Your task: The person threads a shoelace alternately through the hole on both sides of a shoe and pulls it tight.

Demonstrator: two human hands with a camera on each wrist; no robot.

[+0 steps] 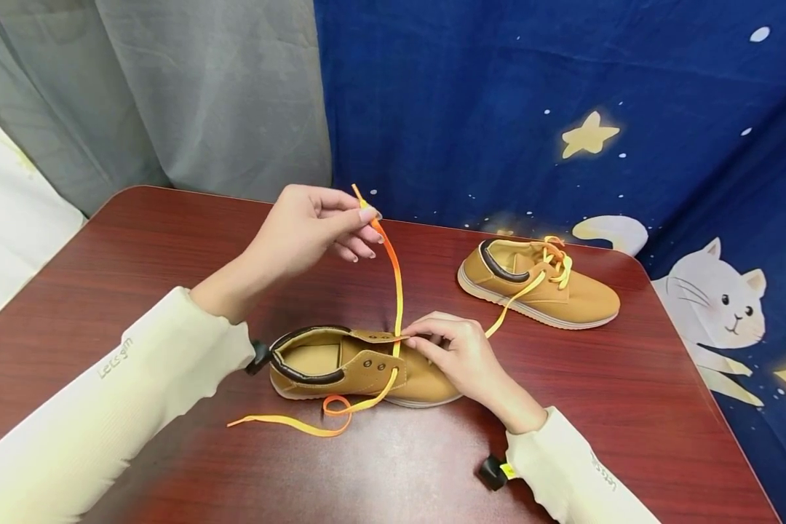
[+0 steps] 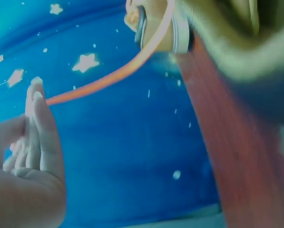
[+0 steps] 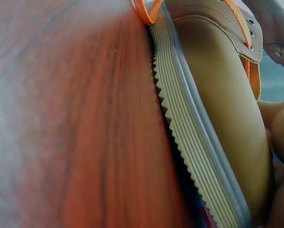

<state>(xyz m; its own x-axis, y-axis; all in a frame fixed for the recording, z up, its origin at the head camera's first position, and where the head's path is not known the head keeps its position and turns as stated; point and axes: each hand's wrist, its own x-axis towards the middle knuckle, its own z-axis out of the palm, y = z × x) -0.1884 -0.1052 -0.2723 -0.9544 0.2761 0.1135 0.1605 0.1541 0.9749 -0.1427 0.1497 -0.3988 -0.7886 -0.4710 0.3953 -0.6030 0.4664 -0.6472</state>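
A tan shoe [image 1: 426,378] lies on the table with its toe to the right, its eyelet flaps spread apart. Above it, my left hand [image 1: 314,225] pinches an orange-yellow shoelace [image 1: 398,284] near its tip between thumb and fingers. The lace runs down taut-looking to the front of the flaps; its other end trails loosely on the table before the shoe. My right hand [image 1: 455,353] pinches the front corner of the far eyelet flap [image 1: 373,336]. In the right wrist view the shoe's ridged sole [image 3: 184,123] shows close by, with the right fingers partly hidden.
A second tan shoe [image 1: 576,302], laced with the same kind of lace, stands at the back right of the red-brown table [image 1: 190,225]. Behind the table hang a grey curtain [image 1: 223,87] and a blue curtain [image 1: 445,109] with stars and a cat.
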